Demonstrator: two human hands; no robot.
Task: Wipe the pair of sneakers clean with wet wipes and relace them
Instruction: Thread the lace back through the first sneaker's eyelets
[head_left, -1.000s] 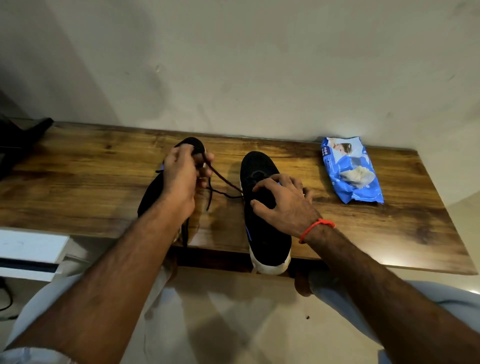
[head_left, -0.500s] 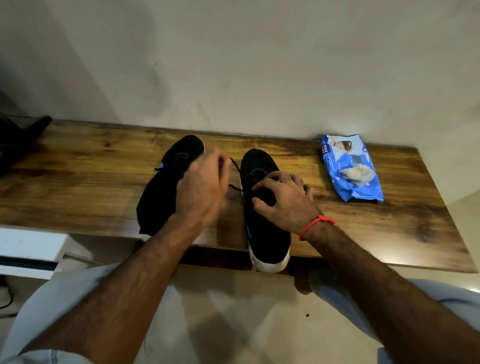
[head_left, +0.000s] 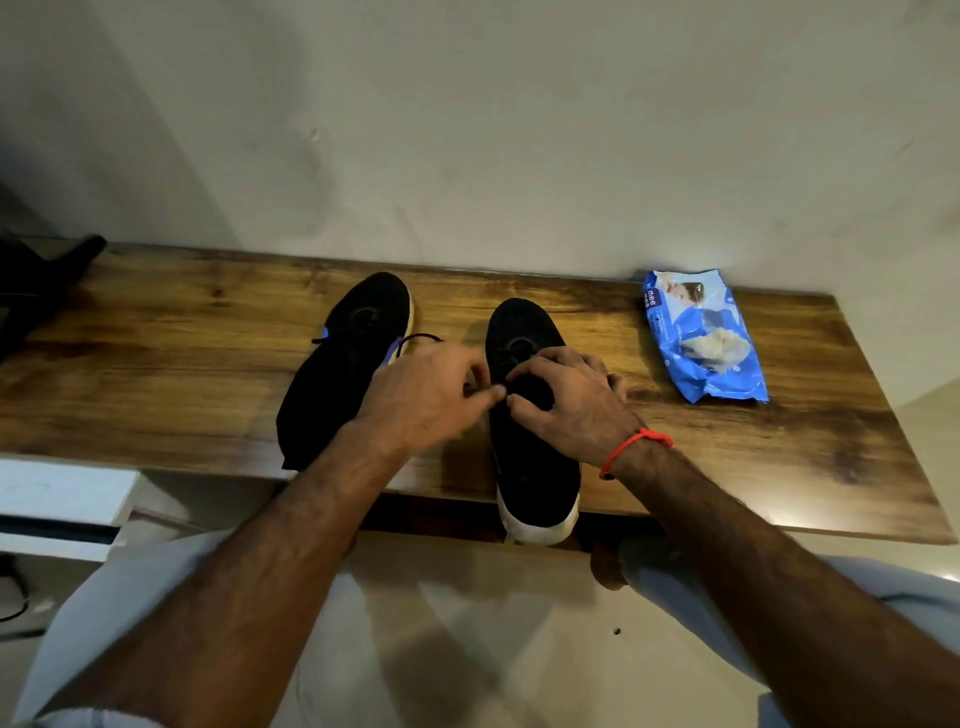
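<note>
The left hand (head_left: 431, 397) reaches across to the lacing area of the right sneaker (head_left: 530, 415), its fingers curled with thumb and forefinger drawn together as if pinching a lace end; motion blur hides the lace itself, so the pinch is likely but not certain. The right hand (head_left: 566, 400), with an orange thread band (head_left: 636, 447) at its wrist, lies over the same sneaker's tongue, fingertips bent down onto the upper and meeting the left hand's fingertips; whether it grips a lace or only steadies the shoe cannot be told.

That right sneaker, black with a white sole, sits on the wooden worktop (head_left: 156, 395) with its heel hanging over the near edge. Just to its left lies the left sneaker (head_left: 348, 364), also black, angled outward, with a loose black lace (head_left: 421, 339) looping off its side toward the right sneaker. Well to the right of the right sneaker, near the wall, is a blue wet wipes pack (head_left: 701, 338).

The lace is thin, limp and light, so it is best held by the stiff tip and fed through each eyelet. The knit upper looks soft and will give under pressure; the firm sole or heel gives the steadier hold.
</note>
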